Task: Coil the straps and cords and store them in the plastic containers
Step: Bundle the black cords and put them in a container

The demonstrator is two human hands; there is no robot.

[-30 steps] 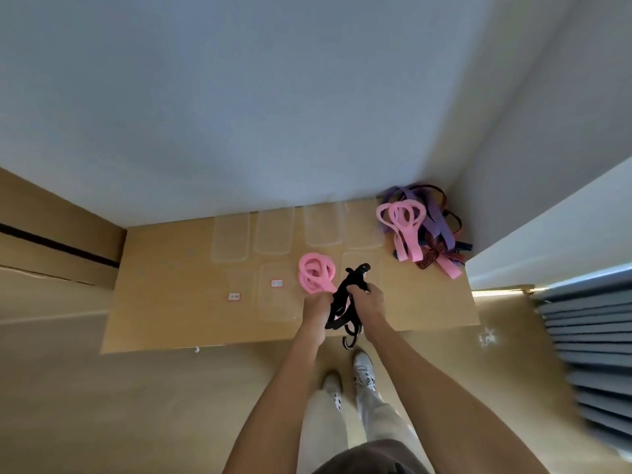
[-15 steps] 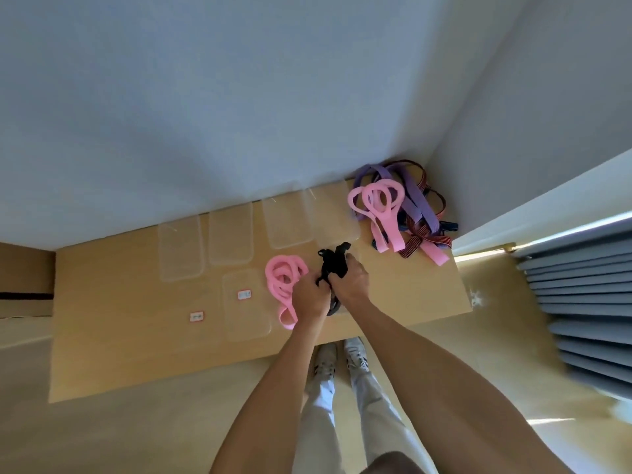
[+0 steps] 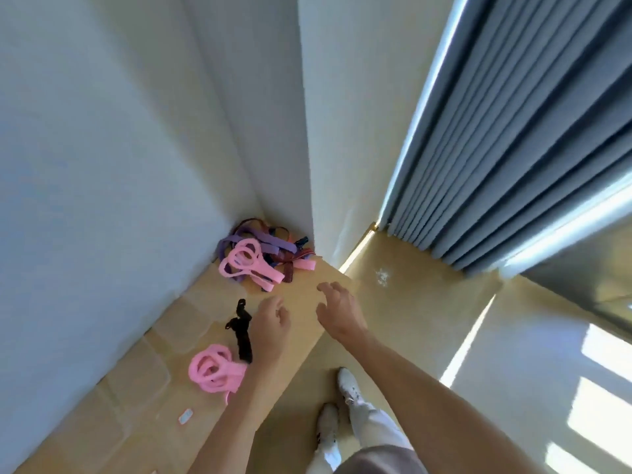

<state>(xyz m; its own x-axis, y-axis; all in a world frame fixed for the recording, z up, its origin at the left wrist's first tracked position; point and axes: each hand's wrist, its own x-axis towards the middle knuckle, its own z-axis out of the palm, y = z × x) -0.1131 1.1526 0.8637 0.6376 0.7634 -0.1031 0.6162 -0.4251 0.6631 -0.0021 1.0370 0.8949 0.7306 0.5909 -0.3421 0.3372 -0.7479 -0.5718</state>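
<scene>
Hands hover empty with fingers loosely spread, left hand (image 3: 272, 323) beside the bundled black strap (image 3: 242, 331), right hand (image 3: 337, 307) toward the uncoiled pile (image 3: 260, 256), likely next.

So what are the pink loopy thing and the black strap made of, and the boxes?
The coiled pink strap looks like soft, matte woven fabric or foam: it bends into floppy loops with no shine. The black strap seems dull woven webbing, bunched and limp. The containers look like clear plastic, since the tan table shows through them and only faint edges mark them.
</scene>
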